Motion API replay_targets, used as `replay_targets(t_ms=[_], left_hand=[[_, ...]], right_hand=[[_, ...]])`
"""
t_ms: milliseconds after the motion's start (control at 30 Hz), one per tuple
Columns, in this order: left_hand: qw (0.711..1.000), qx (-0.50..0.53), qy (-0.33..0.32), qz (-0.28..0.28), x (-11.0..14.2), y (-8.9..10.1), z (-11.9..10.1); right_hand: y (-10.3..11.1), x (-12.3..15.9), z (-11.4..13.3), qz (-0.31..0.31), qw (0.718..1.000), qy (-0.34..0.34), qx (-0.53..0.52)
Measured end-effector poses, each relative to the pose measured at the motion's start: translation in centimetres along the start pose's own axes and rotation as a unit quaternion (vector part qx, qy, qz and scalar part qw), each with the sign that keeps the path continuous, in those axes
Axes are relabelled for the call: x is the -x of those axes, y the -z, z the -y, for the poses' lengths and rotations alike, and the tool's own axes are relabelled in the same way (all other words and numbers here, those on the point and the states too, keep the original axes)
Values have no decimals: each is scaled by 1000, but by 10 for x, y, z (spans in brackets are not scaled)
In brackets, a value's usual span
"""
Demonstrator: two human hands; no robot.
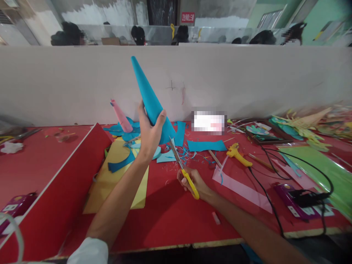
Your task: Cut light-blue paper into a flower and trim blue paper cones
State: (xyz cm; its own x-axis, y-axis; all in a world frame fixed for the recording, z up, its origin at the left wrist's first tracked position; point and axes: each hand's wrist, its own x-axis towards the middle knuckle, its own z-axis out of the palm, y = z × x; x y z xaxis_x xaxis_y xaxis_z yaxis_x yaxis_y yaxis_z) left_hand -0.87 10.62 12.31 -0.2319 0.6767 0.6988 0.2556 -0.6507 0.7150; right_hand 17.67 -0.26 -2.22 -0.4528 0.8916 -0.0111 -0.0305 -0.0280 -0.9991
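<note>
A tall blue cone [150,96] is in my left hand [151,132], its narrow tip slanting up to the left. My fingers and thumb wrap round its wider lower part. In my right hand [194,180] are scissors with yellow handles [190,183]. Their metal blades point up and left, with the tips at the cone's lower edge; whether they touch it I cannot tell. Below the cone lie thin blue trimmings [189,154] and a light-blue piece [165,157]. Behind my left hand a pink cone [121,116] stands on blue cut shapes.
A yellow glue gun [238,155] lies right of the scissors, its black cord running to a purple power strip [295,201]. Yellow sheets [121,183] lie at left beside a red divider [79,187]. A pink strip [242,190] is nearer me. A grey partition [68,84] closes the back.
</note>
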Motion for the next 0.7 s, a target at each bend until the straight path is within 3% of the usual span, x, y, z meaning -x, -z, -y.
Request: replay_targets(t_ms=[167,700], left_hand=[[1000,-20,-18,-12,5,-2,-7],[1000,1,13,-17,4,-4,3]], right_hand=[[-1,1,7,-6,1000,-20,-9],[-2,2,8,-11,1000,-7,-2]])
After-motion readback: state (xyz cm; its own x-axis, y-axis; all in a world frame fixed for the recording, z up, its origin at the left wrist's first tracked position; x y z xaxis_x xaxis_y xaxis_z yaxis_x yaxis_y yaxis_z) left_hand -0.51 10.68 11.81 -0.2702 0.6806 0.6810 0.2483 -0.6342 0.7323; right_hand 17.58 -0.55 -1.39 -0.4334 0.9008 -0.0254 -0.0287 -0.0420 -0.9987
